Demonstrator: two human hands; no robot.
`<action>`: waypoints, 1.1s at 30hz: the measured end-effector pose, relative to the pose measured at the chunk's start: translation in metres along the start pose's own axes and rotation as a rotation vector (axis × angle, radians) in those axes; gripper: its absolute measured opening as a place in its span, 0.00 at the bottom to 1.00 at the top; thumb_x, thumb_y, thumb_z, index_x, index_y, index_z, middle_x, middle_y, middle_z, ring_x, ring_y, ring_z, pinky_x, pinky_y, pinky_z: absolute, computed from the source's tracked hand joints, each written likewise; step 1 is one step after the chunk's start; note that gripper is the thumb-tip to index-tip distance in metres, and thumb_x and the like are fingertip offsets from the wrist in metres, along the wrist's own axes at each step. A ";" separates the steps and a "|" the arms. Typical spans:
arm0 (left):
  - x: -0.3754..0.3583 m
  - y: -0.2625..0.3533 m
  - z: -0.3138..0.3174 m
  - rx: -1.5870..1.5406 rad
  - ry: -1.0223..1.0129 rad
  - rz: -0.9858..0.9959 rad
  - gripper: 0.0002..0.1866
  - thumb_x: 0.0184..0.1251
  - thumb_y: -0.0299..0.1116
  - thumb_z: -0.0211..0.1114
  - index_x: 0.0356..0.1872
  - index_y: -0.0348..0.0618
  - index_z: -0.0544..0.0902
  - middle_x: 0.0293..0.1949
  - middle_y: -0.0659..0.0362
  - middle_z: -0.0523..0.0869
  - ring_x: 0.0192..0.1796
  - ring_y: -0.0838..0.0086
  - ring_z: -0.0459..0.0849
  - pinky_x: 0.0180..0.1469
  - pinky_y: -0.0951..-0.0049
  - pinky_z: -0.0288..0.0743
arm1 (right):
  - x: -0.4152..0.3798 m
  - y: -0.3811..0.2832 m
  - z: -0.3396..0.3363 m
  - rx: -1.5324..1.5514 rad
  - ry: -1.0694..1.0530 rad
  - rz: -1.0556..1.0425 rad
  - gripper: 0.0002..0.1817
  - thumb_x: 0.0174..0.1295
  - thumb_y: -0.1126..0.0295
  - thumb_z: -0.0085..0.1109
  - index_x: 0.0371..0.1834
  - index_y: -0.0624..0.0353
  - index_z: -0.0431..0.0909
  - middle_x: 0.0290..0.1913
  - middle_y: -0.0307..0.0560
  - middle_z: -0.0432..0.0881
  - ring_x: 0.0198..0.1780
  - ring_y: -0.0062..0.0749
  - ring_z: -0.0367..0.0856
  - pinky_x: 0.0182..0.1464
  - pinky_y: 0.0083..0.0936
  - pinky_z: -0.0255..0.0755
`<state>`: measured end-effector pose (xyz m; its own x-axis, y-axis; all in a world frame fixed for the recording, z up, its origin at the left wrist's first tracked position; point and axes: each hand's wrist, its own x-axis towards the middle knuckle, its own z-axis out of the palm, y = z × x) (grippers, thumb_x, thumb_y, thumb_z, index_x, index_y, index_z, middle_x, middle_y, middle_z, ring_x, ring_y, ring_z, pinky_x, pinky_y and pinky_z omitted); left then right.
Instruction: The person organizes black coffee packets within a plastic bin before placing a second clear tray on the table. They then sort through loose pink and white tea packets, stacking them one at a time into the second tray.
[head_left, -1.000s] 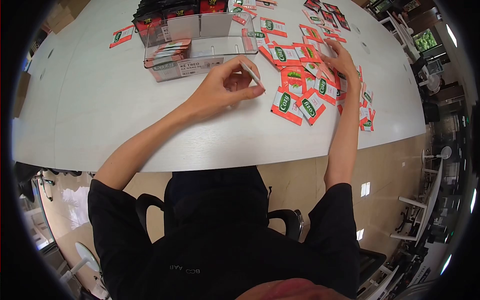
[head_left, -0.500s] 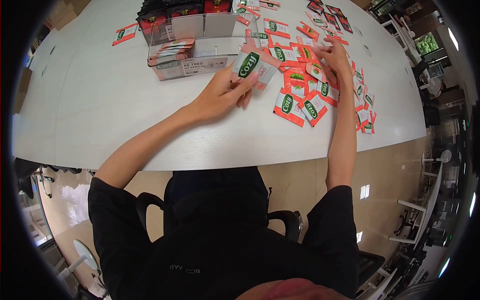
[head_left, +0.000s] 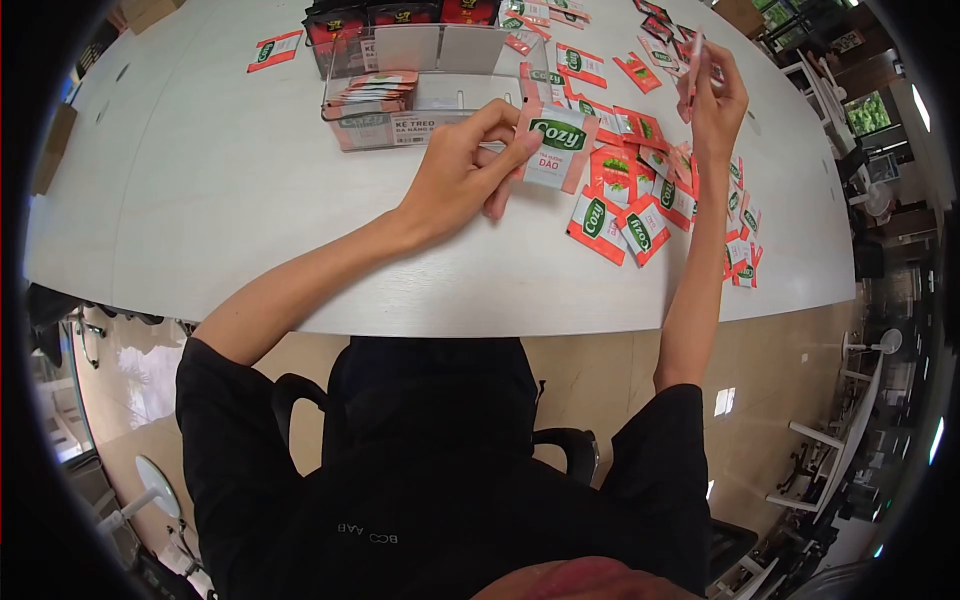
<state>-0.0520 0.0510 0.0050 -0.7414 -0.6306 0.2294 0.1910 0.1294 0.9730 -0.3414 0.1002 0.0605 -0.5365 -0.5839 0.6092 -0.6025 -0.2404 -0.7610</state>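
Far left, the white table (head_left: 200, 200) is mostly bare, with lots of free space before its curved near edge. Only a stray sachet (head_left: 274, 50) sits up by the far side. A clear plastic organizer (head_left: 420, 85) stands just past the left hand (head_left: 455, 180), with a stack of sachets in its left compartment. That hand pinches a Cozy tea sachet (head_left: 556, 148) by its left edge, face up, just above the table. Right of it is a loose scatter of sachets (head_left: 640, 200), spreading toward the right edge. The right hand (head_left: 712, 100) is raised, fingertips closed on a thin sachet (head_left: 692, 55) seen edge-on. Beyond the table there's tan floor and office furniture.
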 end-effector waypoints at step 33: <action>0.002 -0.012 -0.002 0.263 -0.019 0.128 0.17 0.73 0.38 0.59 0.54 0.38 0.72 0.34 0.64 0.80 0.35 0.84 0.72 0.39 0.77 0.70 | -0.007 0.047 -0.061 -0.541 -0.800 0.324 0.39 0.41 0.53 0.79 0.59 0.46 0.74 0.54 0.43 0.78 0.51 0.33 0.77 0.52 0.32 0.73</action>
<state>-0.0548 0.0466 -0.0067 -0.7341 -0.5824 0.3491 0.1128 0.4024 0.9085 -0.4025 0.1405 0.0337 -0.2883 -0.9536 -0.0870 -0.7912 0.2884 -0.5392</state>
